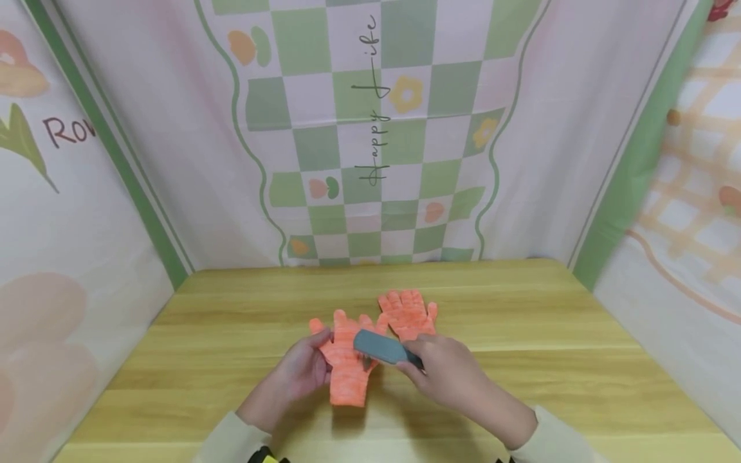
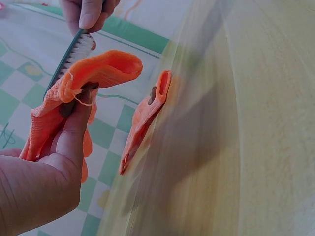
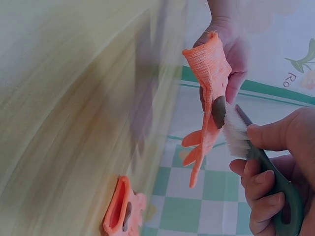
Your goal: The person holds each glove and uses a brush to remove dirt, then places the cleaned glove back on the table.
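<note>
My left hand (image 1: 301,370) grips an orange knitted glove (image 1: 348,382) by its side, holding it above the table with its fingers pointing away and its cuff toward me. A dark brown patch (image 3: 219,111) shows on the glove's edge in the right wrist view. My right hand (image 1: 448,368) holds a dark green brush (image 1: 379,347) by its handle. In the right wrist view the white bristles (image 3: 236,133) face the brown patch, at or very near it. Part of my left hand is hidden behind the glove.
A second orange glove (image 1: 407,314) lies on the wooden table (image 1: 231,321) beyond my right hand, with a dark brown patch (image 3: 128,216) on it too. Patterned cloth (image 1: 359,128) hangs behind the table and on both sides.
</note>
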A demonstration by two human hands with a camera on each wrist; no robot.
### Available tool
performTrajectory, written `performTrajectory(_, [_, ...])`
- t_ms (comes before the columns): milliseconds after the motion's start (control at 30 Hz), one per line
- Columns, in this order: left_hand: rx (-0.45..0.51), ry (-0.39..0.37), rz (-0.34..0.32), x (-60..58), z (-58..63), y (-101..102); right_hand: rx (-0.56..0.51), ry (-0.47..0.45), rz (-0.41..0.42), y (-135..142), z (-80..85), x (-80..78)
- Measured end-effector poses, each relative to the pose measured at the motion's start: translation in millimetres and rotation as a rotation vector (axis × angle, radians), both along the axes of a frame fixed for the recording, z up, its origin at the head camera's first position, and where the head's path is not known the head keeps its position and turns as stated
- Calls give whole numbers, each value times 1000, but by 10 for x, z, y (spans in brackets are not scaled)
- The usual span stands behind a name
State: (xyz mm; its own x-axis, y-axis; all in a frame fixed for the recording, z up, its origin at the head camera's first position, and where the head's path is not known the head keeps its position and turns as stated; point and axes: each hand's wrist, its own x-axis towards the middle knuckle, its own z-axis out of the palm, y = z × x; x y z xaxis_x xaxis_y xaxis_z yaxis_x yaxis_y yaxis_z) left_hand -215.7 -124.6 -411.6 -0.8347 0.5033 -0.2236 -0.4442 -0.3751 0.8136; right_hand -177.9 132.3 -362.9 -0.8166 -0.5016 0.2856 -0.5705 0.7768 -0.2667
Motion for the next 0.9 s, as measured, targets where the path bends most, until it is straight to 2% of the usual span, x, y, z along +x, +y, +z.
performTrajectory(267, [21, 11, -18, -6, 18, -21, -25, -3, 14, 66, -5, 41])
performTrajectory(500, [28, 15, -4, -20, 29, -30, 11, 21, 11, 158, 10, 94])
performTrajectory(733, [50, -1, 2, -31, 47, -46, 2, -33, 17, 269, 66, 156])
performTrajectory(900, [41, 6, -20, -28, 48, -35, -5, 0, 13, 265, 96, 140])
